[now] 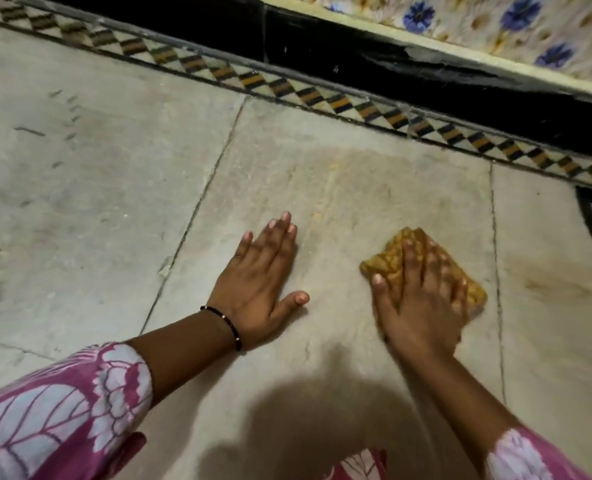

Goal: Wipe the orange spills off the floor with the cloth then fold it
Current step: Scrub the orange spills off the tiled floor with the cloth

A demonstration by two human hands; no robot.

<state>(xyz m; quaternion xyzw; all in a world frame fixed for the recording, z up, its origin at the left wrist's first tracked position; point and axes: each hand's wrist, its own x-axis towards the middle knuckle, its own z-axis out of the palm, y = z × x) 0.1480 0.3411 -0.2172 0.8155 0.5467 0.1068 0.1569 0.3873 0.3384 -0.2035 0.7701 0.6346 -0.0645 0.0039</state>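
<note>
A right hand (422, 289) presses spread fingers flat on a bunched orange-stained cloth (408, 251) on the stone floor (114, 202), near the patterned border (322, 95). Left hand (263, 275) rests flat. Soft, limp, probably damp; best gathered from above.

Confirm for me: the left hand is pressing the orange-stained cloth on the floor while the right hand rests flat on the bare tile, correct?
Not quite: the hands are swapped. In the head view the right hand presses the orange-stained cloth on the floor, while the left hand rests flat on the bare tile, fingers straight.
</note>
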